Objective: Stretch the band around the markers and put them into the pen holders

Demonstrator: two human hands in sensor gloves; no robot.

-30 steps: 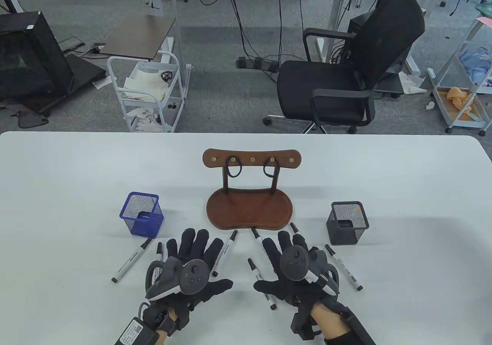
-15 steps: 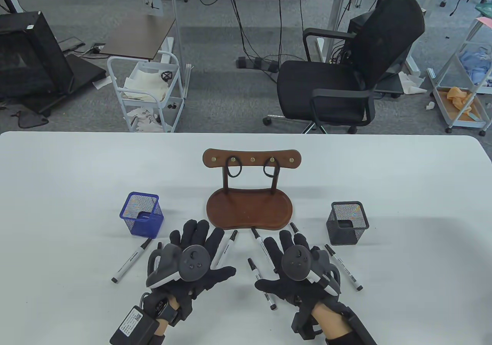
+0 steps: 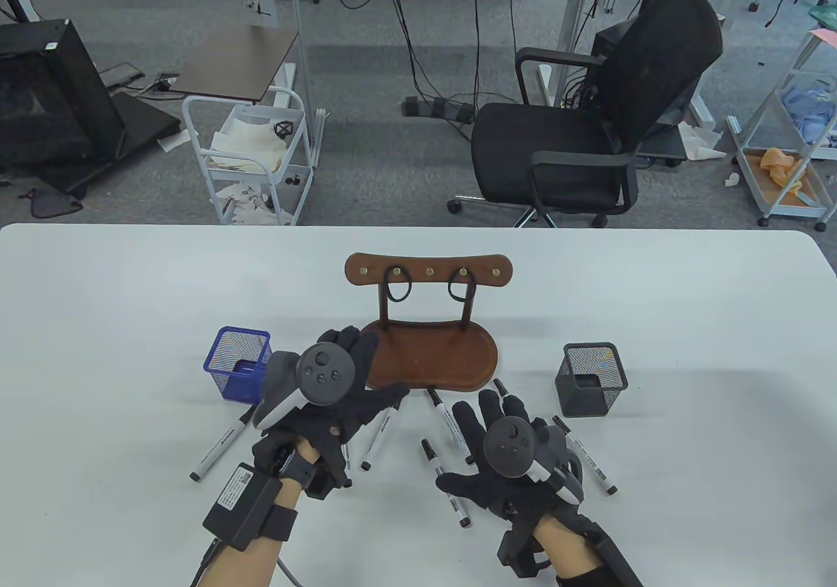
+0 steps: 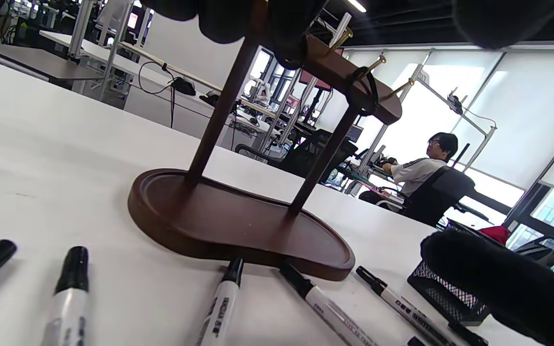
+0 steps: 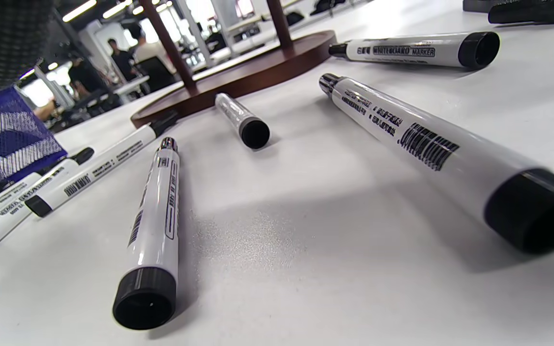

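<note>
Two black bands (image 3: 397,284) (image 3: 461,284) hang on pegs of the brown wooden stand (image 3: 425,358); one band (image 4: 366,93) also shows in the left wrist view. Several white markers with black caps (image 3: 219,446) (image 3: 451,420) (image 5: 154,240) lie on the table in front of the stand. My left hand (image 3: 356,358) is raised, fingers loosely extended over the stand's left end, holding nothing. My right hand (image 3: 474,443) lies flat and open on the table over some markers. The blue holder (image 3: 239,365) stands to the left and the black holder (image 3: 592,378) to the right.
The white table (image 3: 131,299) ends at a far edge with a black office chair (image 3: 588,129) and a white cart (image 3: 252,155) behind it. A person (image 4: 421,166) sits at a distant desk in the left wrist view.
My left hand has lifted off the table and moved forward and up to the stand's left end. My right hand has stayed nearly still on the markers.
</note>
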